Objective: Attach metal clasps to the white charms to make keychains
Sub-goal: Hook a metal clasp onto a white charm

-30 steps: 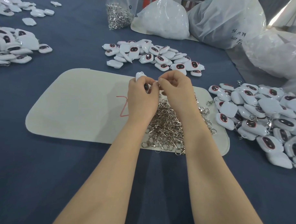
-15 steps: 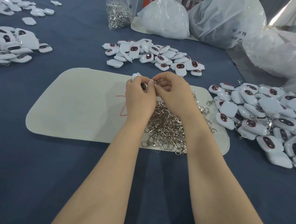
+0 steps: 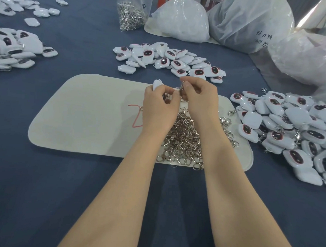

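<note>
My left hand [image 3: 159, 104] grips a white charm [image 3: 157, 84] whose top sticks out above the fingers. Close beside it, my right hand [image 3: 200, 98] pinches a metal clasp [image 3: 182, 90] between thumb and forefinger, right at the charm's edge. Both hands hover over the far end of a pile of loose metal clasps [image 3: 183, 140] on a cream felt mat [image 3: 88, 117]. Unclasped white charms with dark red-rimmed faces lie in a heap [image 3: 170, 59] beyond the mat. Whether the clasp is hooked to the charm is hidden by the fingers.
A heap of charms with clasps [image 3: 291, 131] lies to the right of the mat. More charms [image 3: 15, 48] sit at the far left. A clear bag of clasps [image 3: 132, 13] and big plastic bags [image 3: 245, 22] stand at the back on the blue cloth.
The hands have stayed together over the clasp pile. My right hand has risen slightly and its thumb now lifts the clasp higher beside the charm.
</note>
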The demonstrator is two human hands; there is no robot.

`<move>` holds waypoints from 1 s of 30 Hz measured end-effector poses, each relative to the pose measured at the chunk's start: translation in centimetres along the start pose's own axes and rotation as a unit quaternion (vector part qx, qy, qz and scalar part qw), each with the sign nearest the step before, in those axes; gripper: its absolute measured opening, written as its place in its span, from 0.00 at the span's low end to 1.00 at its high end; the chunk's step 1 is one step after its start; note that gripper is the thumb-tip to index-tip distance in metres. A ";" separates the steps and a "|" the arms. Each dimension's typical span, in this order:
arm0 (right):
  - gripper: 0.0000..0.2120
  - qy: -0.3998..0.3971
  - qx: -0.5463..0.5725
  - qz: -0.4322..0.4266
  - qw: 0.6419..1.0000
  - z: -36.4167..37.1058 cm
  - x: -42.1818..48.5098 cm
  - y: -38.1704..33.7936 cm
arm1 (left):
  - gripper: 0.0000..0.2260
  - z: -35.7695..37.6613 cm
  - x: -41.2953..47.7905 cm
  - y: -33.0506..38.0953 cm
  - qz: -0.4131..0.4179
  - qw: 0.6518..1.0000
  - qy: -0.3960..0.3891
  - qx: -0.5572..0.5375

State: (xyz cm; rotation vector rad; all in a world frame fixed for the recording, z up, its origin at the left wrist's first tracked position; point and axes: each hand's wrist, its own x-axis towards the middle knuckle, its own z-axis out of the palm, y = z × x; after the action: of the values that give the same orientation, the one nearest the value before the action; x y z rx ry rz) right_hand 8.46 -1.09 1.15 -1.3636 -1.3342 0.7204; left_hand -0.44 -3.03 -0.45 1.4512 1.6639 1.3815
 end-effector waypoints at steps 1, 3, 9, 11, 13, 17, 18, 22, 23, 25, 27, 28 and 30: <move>0.10 -0.010 -0.020 -0.010 1.000 0.0 0.0 0.0 | 0.05 0.0 0.0 -0.1 0.005 1.000 0.005 -0.002; 0.12 -0.025 -0.069 -0.038 0.997 0.1 0.0 -0.1 | 0.06 -0.2 0.1 -0.1 0.016 1.000 0.015 -0.007; 0.15 -0.060 -0.120 -0.097 0.986 0.5 -0.6 -0.3 | 0.04 -0.5 0.2 0.2 0.013 1.000 0.026 -0.005; 0.15 -0.069 -0.120 -0.100 0.985 0.5 -0.7 -0.4 | 0.03 -0.7 0.2 0.2 0.015 0.999 0.031 -0.001; 0.15 -0.064 -0.107 -0.095 0.988 0.6 -0.7 -0.6 | 0.03 -0.7 0.3 0.2 0.012 0.999 0.039 -0.005; 0.09 -0.056 -0.083 -0.072 0.992 0.6 -0.7 -0.7 | 0.02 -0.8 0.3 0.4 0.005 0.998 0.054 -0.031; 0.07 -0.060 -0.083 -0.064 0.993 0.6 -0.6 -0.7 | 0.03 -0.8 0.3 0.4 0.002 0.998 0.058 -0.039; 0.03 -0.058 -0.097 -0.052 0.992 0.5 -0.5 -0.5 | 0.02 -0.8 0.2 0.3 -0.001 0.997 0.065 -0.050; 0.03 -0.050 -0.094 -0.055 0.993 0.5 -0.5 -0.5 | 0.02 -0.8 0.2 0.3 0.000 0.997 0.064 -0.044; 0.04 -0.034 -0.094 -0.064 0.993 0.5 -0.5 -0.4 | 0.03 -0.6 0.2 0.2 -0.001 0.998 0.053 -0.028; 0.04 -0.032 -0.102 -0.069 0.992 0.5 -0.5 -0.4 | 0.03 -0.6 0.2 0.2 -0.007 0.999 0.036 -0.017; 0.05 -0.036 -0.105 -0.069 0.991 0.5 -0.6 -0.4 | 0.03 -0.6 0.2 0.2 -0.009 0.999 0.031 -0.014; 0.04 -0.038 -0.105 -0.067 0.991 0.7 -0.7 -0.5 | 0.03 -0.6 0.3 0.1 -0.009 0.999 0.032 -0.015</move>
State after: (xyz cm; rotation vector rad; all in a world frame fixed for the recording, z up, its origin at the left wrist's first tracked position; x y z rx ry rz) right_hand 7.53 -1.64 1.23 -1.4058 -1.5821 0.5575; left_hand -1.03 -2.99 -0.04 1.3862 1.6844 1.4509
